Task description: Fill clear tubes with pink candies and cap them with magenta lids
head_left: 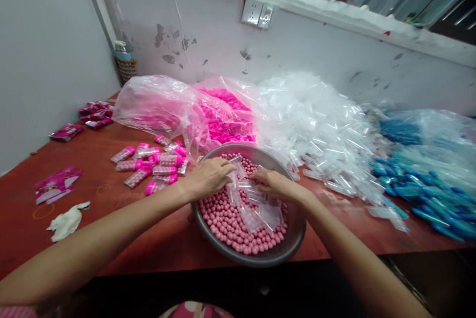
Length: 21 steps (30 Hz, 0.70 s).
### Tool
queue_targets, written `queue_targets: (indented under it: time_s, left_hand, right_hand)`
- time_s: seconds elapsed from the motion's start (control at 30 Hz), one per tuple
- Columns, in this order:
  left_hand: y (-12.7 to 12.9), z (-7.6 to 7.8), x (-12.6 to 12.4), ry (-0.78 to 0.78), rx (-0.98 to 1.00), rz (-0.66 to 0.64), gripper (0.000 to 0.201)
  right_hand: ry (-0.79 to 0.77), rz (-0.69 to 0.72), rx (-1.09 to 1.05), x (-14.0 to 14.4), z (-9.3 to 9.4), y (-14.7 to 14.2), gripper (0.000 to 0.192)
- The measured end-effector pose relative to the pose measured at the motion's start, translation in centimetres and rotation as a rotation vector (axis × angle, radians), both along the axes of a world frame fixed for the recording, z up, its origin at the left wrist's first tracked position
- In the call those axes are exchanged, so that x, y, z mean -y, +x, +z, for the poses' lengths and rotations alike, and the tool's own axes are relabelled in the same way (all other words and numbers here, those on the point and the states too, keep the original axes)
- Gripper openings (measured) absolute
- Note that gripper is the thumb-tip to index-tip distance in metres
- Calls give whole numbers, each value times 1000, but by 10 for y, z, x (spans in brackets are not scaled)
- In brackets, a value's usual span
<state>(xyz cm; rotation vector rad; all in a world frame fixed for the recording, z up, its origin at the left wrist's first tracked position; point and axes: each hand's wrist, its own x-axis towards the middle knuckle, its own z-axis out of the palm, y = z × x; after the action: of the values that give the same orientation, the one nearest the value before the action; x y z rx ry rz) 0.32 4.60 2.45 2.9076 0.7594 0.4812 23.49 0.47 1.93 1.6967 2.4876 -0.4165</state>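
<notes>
We see clear plastic tubes (256,209) lying on pink round candies (230,224) in the metal bowl (293,246) at frame centre. Our left hand (210,175) and right hand (273,184) each seem curled on one tube, just beside each other. Filled pink-capped tubes (156,167) lie on the surface (111,199) to the left.

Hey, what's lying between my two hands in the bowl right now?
In the head view, a few small clear plastic tubes lie on the pink balls between your left hand and right hand, inside the metal bowl.
</notes>
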Motion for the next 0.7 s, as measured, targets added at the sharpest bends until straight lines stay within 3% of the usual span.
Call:
queue_targets:
  time_s: [0.23,0.33,0.47,0.7]
  left_hand:
    - [38,-7,12,78,-33,-68,30]
    - [49,-10,14,135,-68,-57,36]
    - [51,-6,17,159,-104,-63,28]
    - [44,5,28,232,-42,-70,24]
  right_hand:
    - [72,-132,-108,11,-5,7,29]
    - [-2,-215,-416,19,-3,11,41]
    - [-182,-324,-929,29,4,18,44]
    - [-280,-471,-1183,39,16,11,33]
